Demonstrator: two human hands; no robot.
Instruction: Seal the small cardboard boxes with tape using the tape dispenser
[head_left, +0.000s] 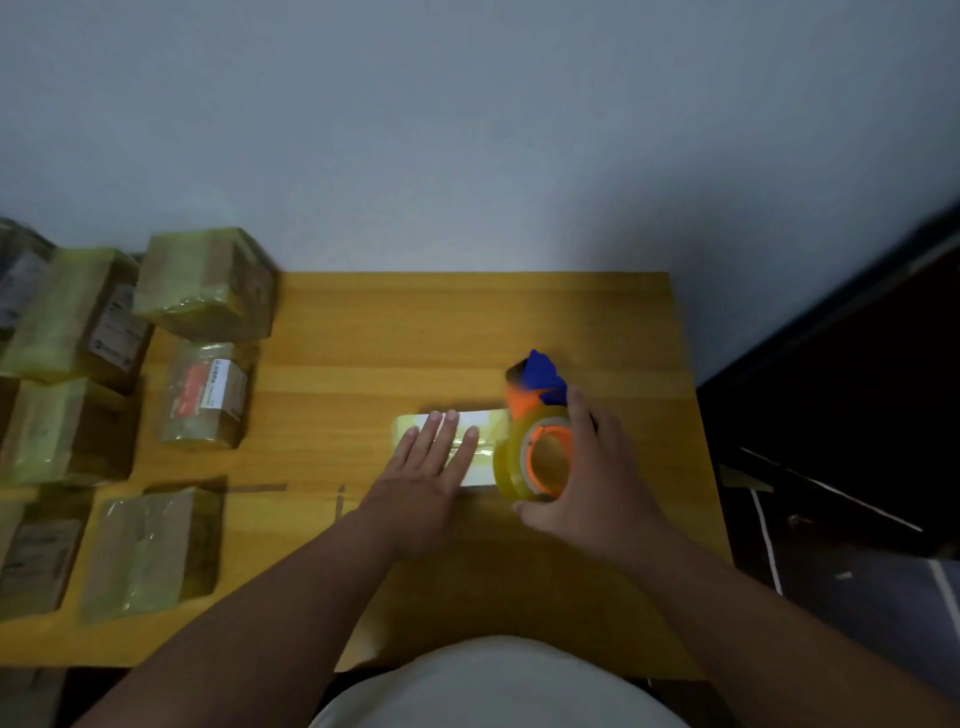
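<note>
Along the left edge of the wooden table sits a cluster of taped cardboard boxes, wrapped in yellowish clear tape, some stacked, some flat on the surface; one smaller taped box with a red-and-white label stands just right of the stack; another flat parcel lies nearer the front edge. Toward the middle of the table lies the small box being sealed, its top pale and glossy with tape; the left hand rests flat on it, fingers straight and spread, pressing down on the top rather than gripping. Touching the box's right end is the tape dispenser, orange and blue, carrying a roll of clear yellowish tape; the right hand grips it, thumb under the roll and fingers curled over the far side. Beyond the table's right edge the floor is dark; a grey wall rises behind.
</note>
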